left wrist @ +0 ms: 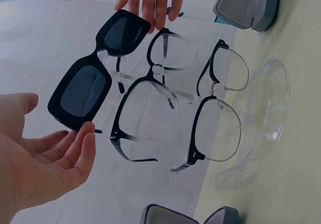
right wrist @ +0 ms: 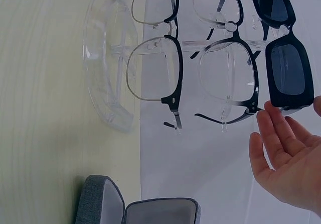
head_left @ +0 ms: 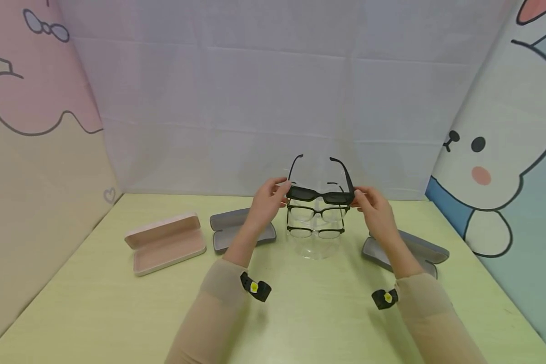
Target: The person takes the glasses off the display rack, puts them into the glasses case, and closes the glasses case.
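Together, both hands (head_left: 265,203) (head_left: 376,212) hold angular, dark-lensed sunglasses (head_left: 338,198).

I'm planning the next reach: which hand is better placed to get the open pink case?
Probably the left hand: it is nearer the pink case, while the right hand is beyond the clear stand.

Long beige sleeves (head_left: 209,323), broad cuffs (head_left: 420,296), black wrist straps (head_left: 264,292), yellow marking (head_left: 254,287) on each

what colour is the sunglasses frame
The sunglasses frame is black, showing best in the left wrist view.
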`<state>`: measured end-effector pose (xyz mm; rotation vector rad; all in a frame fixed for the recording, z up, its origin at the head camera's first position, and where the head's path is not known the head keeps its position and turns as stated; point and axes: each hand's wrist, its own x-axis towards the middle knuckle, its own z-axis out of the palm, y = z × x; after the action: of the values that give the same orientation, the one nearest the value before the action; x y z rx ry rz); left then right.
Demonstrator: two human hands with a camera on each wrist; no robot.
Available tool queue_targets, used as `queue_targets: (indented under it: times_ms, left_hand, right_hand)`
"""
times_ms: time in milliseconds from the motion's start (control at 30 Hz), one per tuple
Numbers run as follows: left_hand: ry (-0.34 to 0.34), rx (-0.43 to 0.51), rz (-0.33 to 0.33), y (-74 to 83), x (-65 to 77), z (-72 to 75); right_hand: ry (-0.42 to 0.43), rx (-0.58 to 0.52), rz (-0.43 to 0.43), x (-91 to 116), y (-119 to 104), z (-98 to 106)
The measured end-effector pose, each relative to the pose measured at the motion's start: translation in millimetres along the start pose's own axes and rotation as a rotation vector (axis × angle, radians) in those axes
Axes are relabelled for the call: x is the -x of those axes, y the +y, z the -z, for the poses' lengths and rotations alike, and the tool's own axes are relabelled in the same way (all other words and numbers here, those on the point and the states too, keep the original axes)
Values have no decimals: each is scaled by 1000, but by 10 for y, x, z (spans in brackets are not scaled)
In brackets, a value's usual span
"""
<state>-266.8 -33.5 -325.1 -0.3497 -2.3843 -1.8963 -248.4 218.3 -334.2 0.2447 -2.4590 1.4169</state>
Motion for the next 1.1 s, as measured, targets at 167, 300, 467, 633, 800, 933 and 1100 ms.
queue_targets:
  times_ms: [167,300,467,633,800,933,1100]
  left_hand:
    - [24,28,36,14,-15,-58]
    - [37,48,62,24,-15,-80]
    - [36,68,79,42,-4,-96]
    - [37,81,83,79,15,-105]
    - [43,91,75,95,38,-108]
    - [56,70,61,104,70,-96]
    - [72,61,11,110,134,-49]
  right_hand:
    - [12,-5,4,-6,26,11]
    - [13,1,0,-4,16,18]
    - [11,14,-18,14,-20,39]
    - [18,-3,-3,29,-59,64]
    - [24,-36,6,44,-93,79]
    - [33,-59,17,57,-124,86]
    - [37,-124,36,92,-181,97]
